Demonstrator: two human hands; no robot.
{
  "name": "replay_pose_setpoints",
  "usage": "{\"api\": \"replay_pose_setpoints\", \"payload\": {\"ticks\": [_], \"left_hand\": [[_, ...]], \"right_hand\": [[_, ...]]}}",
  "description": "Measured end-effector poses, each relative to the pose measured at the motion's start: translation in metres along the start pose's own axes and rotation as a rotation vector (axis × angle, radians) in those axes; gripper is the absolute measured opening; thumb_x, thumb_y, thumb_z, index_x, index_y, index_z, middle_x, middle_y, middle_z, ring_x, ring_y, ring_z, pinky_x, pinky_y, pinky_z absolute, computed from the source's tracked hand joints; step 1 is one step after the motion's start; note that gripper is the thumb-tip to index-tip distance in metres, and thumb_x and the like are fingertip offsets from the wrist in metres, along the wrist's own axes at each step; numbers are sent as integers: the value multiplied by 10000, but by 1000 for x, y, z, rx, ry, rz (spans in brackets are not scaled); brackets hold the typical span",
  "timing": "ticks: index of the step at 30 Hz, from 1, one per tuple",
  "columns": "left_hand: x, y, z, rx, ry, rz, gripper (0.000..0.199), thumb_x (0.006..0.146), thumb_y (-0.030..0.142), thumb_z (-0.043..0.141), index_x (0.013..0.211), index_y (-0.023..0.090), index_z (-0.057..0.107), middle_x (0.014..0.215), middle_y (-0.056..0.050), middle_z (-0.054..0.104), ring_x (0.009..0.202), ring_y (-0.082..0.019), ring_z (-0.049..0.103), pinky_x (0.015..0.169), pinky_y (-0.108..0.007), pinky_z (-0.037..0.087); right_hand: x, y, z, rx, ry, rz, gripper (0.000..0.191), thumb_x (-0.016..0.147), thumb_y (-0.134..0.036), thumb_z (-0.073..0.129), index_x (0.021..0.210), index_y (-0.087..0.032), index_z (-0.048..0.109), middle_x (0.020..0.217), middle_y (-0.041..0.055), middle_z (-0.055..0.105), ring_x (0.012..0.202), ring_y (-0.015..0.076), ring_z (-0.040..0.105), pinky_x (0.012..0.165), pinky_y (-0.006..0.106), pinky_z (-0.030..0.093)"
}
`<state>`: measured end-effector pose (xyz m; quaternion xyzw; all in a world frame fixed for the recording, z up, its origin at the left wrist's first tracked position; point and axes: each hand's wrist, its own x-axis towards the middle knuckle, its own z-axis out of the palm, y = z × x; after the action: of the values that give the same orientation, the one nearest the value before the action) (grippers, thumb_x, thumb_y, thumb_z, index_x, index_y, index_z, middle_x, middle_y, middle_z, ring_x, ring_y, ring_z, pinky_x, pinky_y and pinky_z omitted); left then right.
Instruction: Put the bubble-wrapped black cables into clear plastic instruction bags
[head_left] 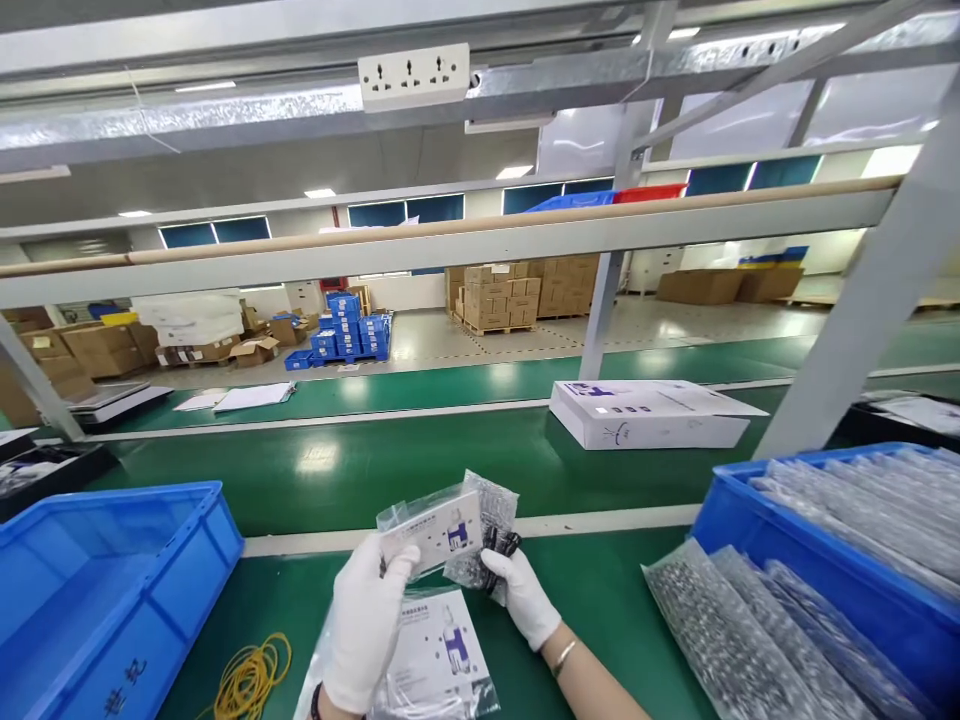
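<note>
My left hand (367, 610), in a white glove, is closed on a small clear bag (435, 530) holding a white printed card with a purple device picture. The white-gloved right hand (521, 595) pinches a bubble-wrap pouch (491, 505) with a dark item partly visible, perhaps a cable. The pouch overlaps the small bag's right end. Beneath both hands, a larger clear bag (442, 655) lies on the green surface with a white booklet inside, printed with a similar picture. My left hand partly covers its left side.
A blue bin (124, 590) stands at left beside yellow rubber bands (253, 676). To the right, another blue bin (810, 590) holds bubble-wrap pouches, with several more pouches (750, 620) in front. A white box (645, 415) sits on the green belt (420, 470). Metal posts and a rail cross ahead.
</note>
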<state>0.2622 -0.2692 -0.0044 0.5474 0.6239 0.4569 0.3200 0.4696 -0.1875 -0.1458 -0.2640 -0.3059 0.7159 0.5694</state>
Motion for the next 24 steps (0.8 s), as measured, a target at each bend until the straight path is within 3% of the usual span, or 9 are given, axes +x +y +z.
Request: {"api": "replay_pose_setpoints", "payload": {"ticks": [5,11,17,24], "left_hand": [[-4,-1,2,97,-14,49,436,861,570,490,1055,214,651,1112,6,620,1023,-164,553,915,-294,418],[-5,-9,5,230,-19,203,338,906,488,479,1055,251,669,1103,26,611,1044,-135,540,989,-287,381],[-4,-9,5,272,36,333,246,916,426,494,947,259,671,964,31,617,941,-104,565,920,-242,418],[-6,-4,5,332,78,430,152,915,330,527,951,279,666,918,73,629,840,-66,573,765,-206,457]], "right_hand": [[6,-4,2,-68,-66,-46,699,752,-222,736,1324,-31,382,1344,232,447,1195,304,515,1035,479,417],[4,-9,5,-158,-94,-92,724,757,-287,734,1381,-89,425,1326,188,483,1202,283,516,1056,447,395],[2,-14,10,-264,-142,-86,630,766,-305,723,1333,-121,518,1311,165,503,1173,259,537,1040,428,407],[-6,-21,22,-300,-149,-66,609,725,-337,750,1267,-119,578,1264,154,539,1140,259,554,1035,416,408]]}}
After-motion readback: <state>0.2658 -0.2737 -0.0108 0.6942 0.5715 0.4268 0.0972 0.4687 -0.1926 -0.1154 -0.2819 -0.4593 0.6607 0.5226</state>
